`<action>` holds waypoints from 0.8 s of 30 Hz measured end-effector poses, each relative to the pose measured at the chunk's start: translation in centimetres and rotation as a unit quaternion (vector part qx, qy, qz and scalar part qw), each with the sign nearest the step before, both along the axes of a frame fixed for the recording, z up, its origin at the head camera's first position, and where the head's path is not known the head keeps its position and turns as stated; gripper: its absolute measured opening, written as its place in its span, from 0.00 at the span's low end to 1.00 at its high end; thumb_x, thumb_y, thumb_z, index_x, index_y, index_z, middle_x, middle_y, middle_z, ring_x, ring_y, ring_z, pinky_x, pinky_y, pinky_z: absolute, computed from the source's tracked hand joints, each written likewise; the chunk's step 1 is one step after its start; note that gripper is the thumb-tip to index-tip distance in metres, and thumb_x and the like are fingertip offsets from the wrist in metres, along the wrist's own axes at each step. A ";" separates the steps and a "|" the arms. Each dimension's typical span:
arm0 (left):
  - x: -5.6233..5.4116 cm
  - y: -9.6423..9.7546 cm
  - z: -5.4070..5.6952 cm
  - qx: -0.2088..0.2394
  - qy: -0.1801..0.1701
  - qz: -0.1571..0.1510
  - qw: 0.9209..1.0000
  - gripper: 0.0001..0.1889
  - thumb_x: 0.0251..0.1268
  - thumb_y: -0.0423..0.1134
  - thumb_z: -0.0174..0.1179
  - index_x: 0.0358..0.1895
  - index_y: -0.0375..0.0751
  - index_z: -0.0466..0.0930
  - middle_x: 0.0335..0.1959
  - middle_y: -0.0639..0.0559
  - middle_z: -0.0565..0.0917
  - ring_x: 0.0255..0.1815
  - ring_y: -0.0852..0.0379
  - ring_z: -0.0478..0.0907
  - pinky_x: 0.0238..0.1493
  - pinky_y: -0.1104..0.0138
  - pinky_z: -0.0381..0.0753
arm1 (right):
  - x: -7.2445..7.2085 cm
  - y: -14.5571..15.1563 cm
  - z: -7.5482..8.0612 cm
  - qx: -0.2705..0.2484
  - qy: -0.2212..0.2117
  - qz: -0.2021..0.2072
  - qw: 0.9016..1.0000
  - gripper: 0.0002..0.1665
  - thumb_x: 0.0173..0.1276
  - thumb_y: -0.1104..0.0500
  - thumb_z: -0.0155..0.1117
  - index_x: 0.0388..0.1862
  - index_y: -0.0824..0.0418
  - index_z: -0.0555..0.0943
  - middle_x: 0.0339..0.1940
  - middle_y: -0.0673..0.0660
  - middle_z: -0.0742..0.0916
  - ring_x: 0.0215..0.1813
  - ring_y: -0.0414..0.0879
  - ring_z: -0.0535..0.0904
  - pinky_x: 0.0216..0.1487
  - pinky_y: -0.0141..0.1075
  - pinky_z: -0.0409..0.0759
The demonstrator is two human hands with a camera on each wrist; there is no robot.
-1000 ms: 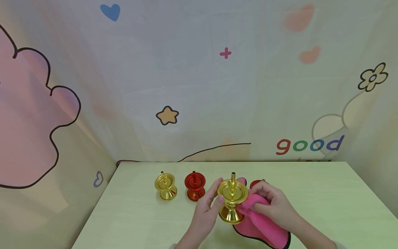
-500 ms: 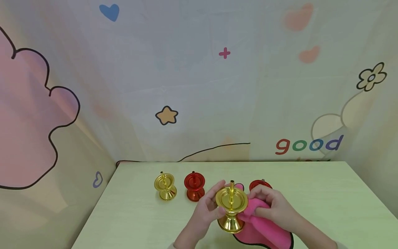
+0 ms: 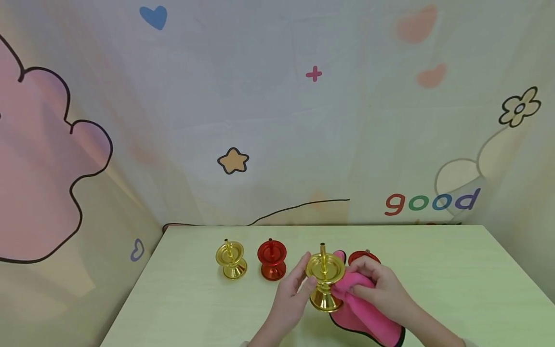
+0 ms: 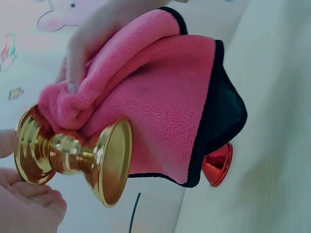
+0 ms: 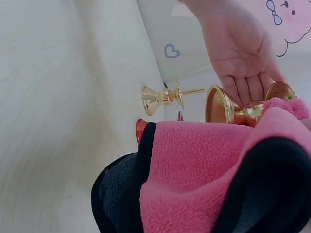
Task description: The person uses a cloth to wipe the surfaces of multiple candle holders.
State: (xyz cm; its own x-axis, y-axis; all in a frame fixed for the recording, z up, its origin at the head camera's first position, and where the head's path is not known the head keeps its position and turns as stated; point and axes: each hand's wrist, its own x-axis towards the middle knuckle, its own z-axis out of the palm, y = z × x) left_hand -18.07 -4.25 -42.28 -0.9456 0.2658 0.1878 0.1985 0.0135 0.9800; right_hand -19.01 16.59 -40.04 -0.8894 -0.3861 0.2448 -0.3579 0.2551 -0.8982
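My left hand (image 3: 291, 295) holds a shiny gold candlestick (image 3: 324, 275) by its dish, thumb and fingers at the rim. It is upright and raised off the table, with a thin tube rising from the dish. My right hand (image 3: 385, 289) pinches a bunched pink cloth (image 3: 372, 319) against the candlestick's right side. In the left wrist view the cloth (image 4: 155, 92) hangs beside the candlestick (image 4: 68, 154), showing black edging and a dark underside. The right wrist view shows the left palm (image 5: 240, 43) behind the candlestick, whose dish is partly covered by cloth.
On the pale table (image 3: 182, 299), a smaller-looking gold candlestick (image 3: 231, 261) and a red candlestick (image 3: 271, 261) stand to the left. Another red candlestick (image 3: 363, 257) stands behind my right hand, mostly hidden. A printed curtain (image 3: 277, 120) hangs behind the table.
The held candlestick dipped toward me, then came back up and a little to the right. Both hands keep their hold, and the cloth stays against it. The standing candlesticks have not moved.
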 end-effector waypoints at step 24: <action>-1.5 -0.4 0.0 0.089 -0.072 -0.140 0.984 0.38 0.45 0.42 0.67 0.62 0.35 0.63 0.61 0.42 0.68 0.49 0.64 0.73 0.52 0.74 0.71 | -0.4 2.4 -0.4 -0.084 -0.054 0.167 0.981 0.17 0.55 0.75 0.54 0.40 0.58 0.71 0.35 0.44 0.84 0.34 0.33 0.78 0.28 0.30 0.79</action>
State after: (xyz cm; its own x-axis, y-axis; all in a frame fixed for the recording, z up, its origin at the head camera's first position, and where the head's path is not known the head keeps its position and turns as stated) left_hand -19.52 -4.62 -42.26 -0.8601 0.4945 0.1252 0.0298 -0.1963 0.9801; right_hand -19.45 19.01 -40.49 -0.7443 -0.6230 0.2407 -0.2968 -0.0143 -0.9548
